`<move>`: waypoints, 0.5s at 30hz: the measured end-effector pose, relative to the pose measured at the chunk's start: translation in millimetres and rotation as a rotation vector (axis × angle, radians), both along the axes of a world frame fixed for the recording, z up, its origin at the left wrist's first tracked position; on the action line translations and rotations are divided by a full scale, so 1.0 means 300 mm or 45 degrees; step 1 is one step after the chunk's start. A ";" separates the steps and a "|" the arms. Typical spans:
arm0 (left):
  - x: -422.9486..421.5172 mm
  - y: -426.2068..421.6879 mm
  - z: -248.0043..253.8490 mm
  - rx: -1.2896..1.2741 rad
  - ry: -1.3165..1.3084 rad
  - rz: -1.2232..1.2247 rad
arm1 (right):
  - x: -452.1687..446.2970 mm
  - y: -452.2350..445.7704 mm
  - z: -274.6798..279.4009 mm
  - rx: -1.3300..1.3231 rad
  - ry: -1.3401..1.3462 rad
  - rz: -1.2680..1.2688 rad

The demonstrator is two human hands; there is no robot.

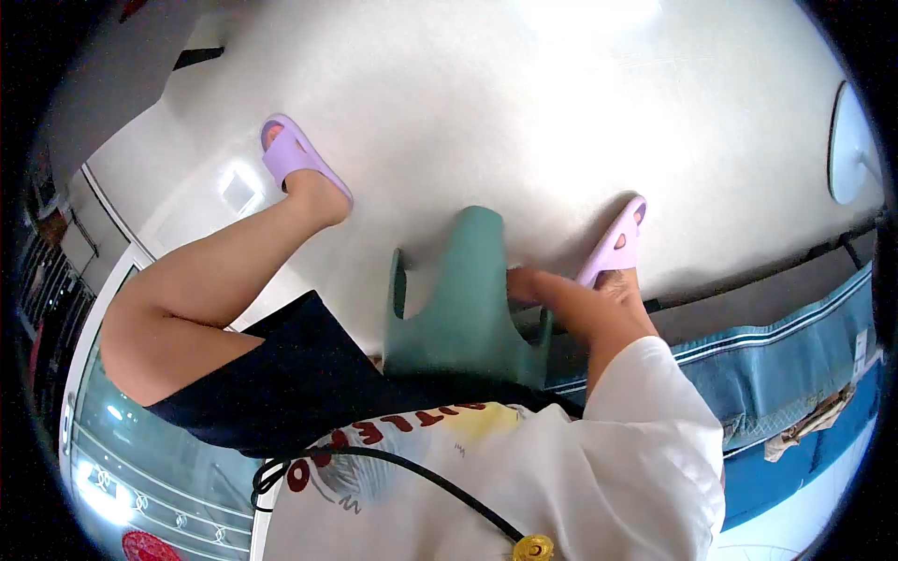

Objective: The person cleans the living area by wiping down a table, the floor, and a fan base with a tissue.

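A green plastic stool (458, 318) is between my legs, its edges smeared by motion. My right hand (524, 285) is at the right side of the stool, closed around the edge of one leg, with the fingertips hidden behind the green plastic. My right arm reaches down to it from a loose white sleeve. My left hand cannot be made out. Only a tiny patch of skin shows at the stool's left edge beside the dark shorts (281, 383), and I cannot tell what it belongs to.
My feet wear lilac slippers (304, 159) on a pale, shiny floor (421, 112). At right is a bed-like edge with a blue cover (795, 365), and a round white base (847, 145) beyond. A glass-panelled door (140, 449) is at lower left, a grey surface (103, 84) at upper left.
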State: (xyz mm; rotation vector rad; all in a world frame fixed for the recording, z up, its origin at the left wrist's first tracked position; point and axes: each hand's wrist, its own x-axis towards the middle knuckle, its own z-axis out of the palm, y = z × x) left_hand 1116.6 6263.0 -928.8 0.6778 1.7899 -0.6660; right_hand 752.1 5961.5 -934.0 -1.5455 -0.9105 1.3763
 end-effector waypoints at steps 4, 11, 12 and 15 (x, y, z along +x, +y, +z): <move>-0.020 -0.205 0.159 0.196 -0.132 0.005 | 0.022 -0.064 0.031 -0.140 -0.285 -0.081; -0.084 -0.139 0.091 0.110 -0.226 0.261 | 0.312 -0.484 -0.006 -0.331 -1.036 -0.607; -0.086 -0.140 0.091 0.103 -0.224 0.281 | 0.360 -0.548 -0.020 -0.669 -1.047 -0.514; -0.097 -0.134 0.081 0.079 -0.200 0.353 | 0.490 -0.914 -0.096 -1.767 -0.708 -1.847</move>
